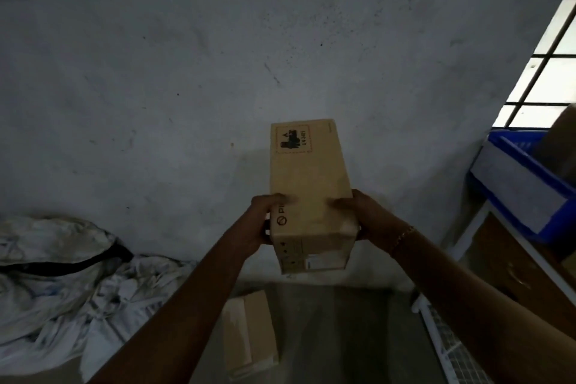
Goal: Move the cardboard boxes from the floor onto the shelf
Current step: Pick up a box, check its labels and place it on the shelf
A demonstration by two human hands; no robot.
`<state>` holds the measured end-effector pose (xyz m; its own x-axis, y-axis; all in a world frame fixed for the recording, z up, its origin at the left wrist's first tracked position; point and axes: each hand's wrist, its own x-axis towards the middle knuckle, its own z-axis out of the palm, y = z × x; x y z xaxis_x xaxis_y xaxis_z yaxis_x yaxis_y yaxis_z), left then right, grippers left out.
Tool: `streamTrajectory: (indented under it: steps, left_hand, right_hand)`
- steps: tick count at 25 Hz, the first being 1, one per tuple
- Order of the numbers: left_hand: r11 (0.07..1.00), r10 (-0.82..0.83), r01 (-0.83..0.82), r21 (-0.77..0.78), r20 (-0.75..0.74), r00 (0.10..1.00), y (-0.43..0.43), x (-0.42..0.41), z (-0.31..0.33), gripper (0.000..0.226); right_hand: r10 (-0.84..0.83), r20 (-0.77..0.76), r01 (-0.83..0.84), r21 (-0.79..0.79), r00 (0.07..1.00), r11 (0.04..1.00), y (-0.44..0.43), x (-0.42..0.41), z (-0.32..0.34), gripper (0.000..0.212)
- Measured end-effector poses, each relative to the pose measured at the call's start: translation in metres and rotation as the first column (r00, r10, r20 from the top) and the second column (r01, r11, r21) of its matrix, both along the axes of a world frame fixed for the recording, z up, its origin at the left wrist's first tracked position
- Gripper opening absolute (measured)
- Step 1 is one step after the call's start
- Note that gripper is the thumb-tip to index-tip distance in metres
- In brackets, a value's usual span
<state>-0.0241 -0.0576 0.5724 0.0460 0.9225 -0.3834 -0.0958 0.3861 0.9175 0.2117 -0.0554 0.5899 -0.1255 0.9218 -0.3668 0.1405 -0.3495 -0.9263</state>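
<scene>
- With left hand and right hand, gripping near end of box, one on each long side, fingers curled over top.
- Held in air before wall, well above floor, long axis pointing away, hazard label up.
- Probably light, judging by end-only hold at arm's reach; stiff, sealed cardboard, smooth enough to slip.
- Better gripped nearer the middle, or from beneath, to stop far end dipping; label suggests a gentle set-down.
- Shelf to the right, white frame edge near right forearm; blue bin filling upper level, so free room hard to judge.
- Open air ahead and to the left; sacks low left; second box on floor below, to be stepped round.
</scene>
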Motion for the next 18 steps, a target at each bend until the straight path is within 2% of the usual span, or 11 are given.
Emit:
streamTrajectory:
  steps: [2, 4, 7, 10, 13, 15, 18]
  left_hand:
    - [0.992, 0.106, -0.091, 0.092, -0.180, 0.978, 0.001, 0.022, -0.016, 0.105]
    - [0.980, 0.156, -0.115, 0.163, -0.267, 0.951, -0.010, 0.037, -0.026, 0.110]
    - [0.973, 0.177, -0.113, 0.203, -0.335, 0.925, -0.016, 0.039, -0.030, 0.103]
    - [0.965, 0.197, -0.100, 0.242, -0.417, 0.887, -0.018, 0.038, -0.033, 0.095]
    - [0.962, 0.183, -0.079, 0.261, -0.403, 0.897, -0.024, 0.029, -0.035, 0.083]
    - [0.950, 0.218, -0.116, 0.288, -0.353, 0.910, -0.024, 0.023, -0.030, 0.081]
    - [0.971, 0.182, -0.119, 0.206, -0.320, 0.930, -0.011, 0.021, -0.016, 0.080]
  right_hand:
    - [-0.079, 0.033, 0.077, 0.070, 0.996, 0.995, 0.006, -0.011, -0.007, 0.049]
    - [-0.162, 0.039, 0.154, 0.156, 0.986, 0.976, 0.005, -0.016, -0.018, 0.053]
    - [-0.204, 0.120, 0.175, 0.216, 0.972, 0.961, -0.004, -0.016, -0.037, 0.053]
    - [-0.252, 0.081, 0.227, 0.236, 0.964, 0.945, -0.009, -0.019, -0.045, 0.046]
    - [-0.202, -0.010, 0.200, 0.174, 0.979, 0.964, -0.014, -0.010, -0.042, 0.042]
    - [-0.133, -0.049, 0.138, 0.115, 0.990, 0.984, -0.016, -0.007, -0.036, 0.047]
    - [-0.189, -0.029, 0.191, 0.152, 0.982, 0.970, -0.005, -0.008, -0.032, 0.056]
